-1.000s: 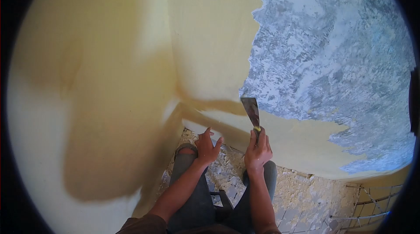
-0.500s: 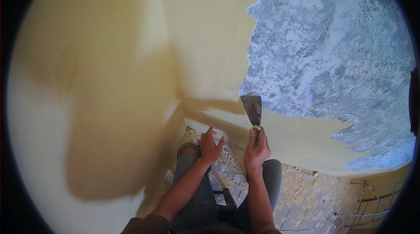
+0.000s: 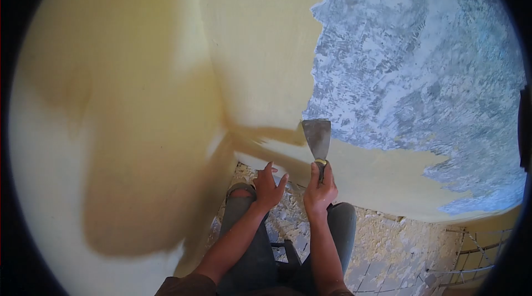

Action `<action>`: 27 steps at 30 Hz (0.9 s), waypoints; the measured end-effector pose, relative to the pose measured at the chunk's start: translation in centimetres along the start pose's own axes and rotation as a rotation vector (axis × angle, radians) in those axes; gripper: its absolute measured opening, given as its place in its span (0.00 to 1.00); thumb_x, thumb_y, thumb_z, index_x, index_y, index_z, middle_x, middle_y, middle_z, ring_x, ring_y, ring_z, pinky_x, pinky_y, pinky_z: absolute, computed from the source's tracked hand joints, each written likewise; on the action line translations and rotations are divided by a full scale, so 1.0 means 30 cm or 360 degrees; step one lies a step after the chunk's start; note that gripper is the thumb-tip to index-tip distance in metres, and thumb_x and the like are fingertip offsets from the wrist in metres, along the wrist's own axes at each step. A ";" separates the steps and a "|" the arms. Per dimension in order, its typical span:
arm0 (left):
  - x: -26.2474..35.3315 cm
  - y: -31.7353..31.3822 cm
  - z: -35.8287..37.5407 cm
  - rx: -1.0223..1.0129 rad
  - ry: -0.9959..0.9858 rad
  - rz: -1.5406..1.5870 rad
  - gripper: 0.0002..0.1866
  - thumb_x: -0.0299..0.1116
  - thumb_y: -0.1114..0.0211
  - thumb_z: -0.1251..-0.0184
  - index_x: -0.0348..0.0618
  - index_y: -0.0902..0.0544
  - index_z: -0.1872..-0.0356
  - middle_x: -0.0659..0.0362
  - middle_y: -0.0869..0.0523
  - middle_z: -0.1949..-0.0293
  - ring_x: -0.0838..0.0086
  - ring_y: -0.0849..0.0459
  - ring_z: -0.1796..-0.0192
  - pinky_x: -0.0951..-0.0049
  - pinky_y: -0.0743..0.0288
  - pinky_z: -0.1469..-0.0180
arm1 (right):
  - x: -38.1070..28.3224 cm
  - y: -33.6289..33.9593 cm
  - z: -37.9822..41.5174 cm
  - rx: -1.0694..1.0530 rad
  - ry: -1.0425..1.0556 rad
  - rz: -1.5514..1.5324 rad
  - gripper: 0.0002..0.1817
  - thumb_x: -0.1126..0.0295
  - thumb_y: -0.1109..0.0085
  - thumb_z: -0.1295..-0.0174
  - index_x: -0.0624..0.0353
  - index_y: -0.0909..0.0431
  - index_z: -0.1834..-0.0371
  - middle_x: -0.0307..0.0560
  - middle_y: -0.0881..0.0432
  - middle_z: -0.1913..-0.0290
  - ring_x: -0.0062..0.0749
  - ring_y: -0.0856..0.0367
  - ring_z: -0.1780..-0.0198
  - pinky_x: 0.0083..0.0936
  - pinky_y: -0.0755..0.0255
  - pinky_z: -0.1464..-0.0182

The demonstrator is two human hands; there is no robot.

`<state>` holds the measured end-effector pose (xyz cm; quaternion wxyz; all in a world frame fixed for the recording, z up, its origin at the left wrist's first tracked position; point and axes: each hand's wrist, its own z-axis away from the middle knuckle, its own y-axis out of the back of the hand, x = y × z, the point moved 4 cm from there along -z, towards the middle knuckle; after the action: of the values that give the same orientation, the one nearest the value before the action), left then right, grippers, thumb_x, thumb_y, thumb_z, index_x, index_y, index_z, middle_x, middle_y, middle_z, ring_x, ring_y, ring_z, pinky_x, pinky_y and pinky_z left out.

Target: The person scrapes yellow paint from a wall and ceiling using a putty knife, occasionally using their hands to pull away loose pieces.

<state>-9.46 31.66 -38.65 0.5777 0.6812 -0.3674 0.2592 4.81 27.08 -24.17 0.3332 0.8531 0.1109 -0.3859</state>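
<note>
My right hand (image 3: pixel 321 192) is closed around the handle of a putty knife (image 3: pixel 317 136). The knife points up and away from me, its wide blade edge at the lower left border of a scraped grey-white patch (image 3: pixel 377 69) on the wall. Whether the edge presses on the wall is hard to tell. My left hand (image 3: pixel 270 188) is held above my left knee, fingers spread, with nothing in it. Cream-yellow paint (image 3: pixel 266 47) covers the wall left of the patch and in a strip below it.
A second yellow wall (image 3: pixel 138 130) meets this one at a corner on my left. Paint flakes and debris (image 3: pixel 388 240) litter the tiled floor. My knees are near the wall, above a dark stool (image 3: pixel 287 254). A metal rack (image 3: pixel 471 263) stands at lower right.
My right hand and the putty knife have shifted slightly to the left, and the blade has turned to show more of its flat face. My left hand stays nearly in place.
</note>
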 end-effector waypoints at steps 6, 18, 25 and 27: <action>-0.018 -0.002 0.021 -0.0011 -0.0015 0.0065 0.38 0.49 0.33 0.34 0.36 0.35 0.31 0.50 0.19 0.47 0.52 0.24 0.43 0.45 0.36 0.44 | -0.021 0.008 -0.016 0.0009 -0.0091 0.0206 0.15 0.65 0.35 0.32 0.65 0.18 0.50 0.61 0.13 0.61 0.56 0.12 0.61 0.39 0.21 0.60; -0.014 -0.018 -0.010 -0.0057 0.0010 0.0042 0.39 0.49 0.33 0.33 0.38 0.37 0.29 0.52 0.18 0.48 0.53 0.23 0.44 0.44 0.36 0.45 | -0.047 0.005 -0.024 0.0025 -0.0058 0.0026 0.15 0.65 0.34 0.33 0.66 0.18 0.52 0.59 0.13 0.64 0.55 0.13 0.64 0.40 0.22 0.63; -0.003 -0.023 -0.015 -0.0118 0.0051 0.0032 0.40 0.50 0.33 0.33 0.37 0.37 0.29 0.51 0.17 0.49 0.54 0.22 0.44 0.46 0.35 0.44 | -0.030 -0.024 -0.012 0.0051 -0.0194 0.0088 0.15 0.63 0.34 0.33 0.64 0.17 0.52 0.59 0.13 0.64 0.55 0.13 0.65 0.39 0.23 0.64; -0.009 -0.029 -0.004 -0.0130 0.0042 0.0030 0.40 0.51 0.33 0.33 0.37 0.37 0.29 0.51 0.17 0.49 0.54 0.22 0.44 0.46 0.35 0.44 | -0.031 -0.014 -0.022 -0.0016 -0.0171 -0.0135 0.15 0.63 0.34 0.33 0.64 0.17 0.53 0.59 0.13 0.65 0.54 0.13 0.65 0.39 0.23 0.63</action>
<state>-8.93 31.89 -39.35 0.6073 0.6502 -0.3765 0.2583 4.37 27.90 -23.37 0.3263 0.8240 0.1308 -0.4443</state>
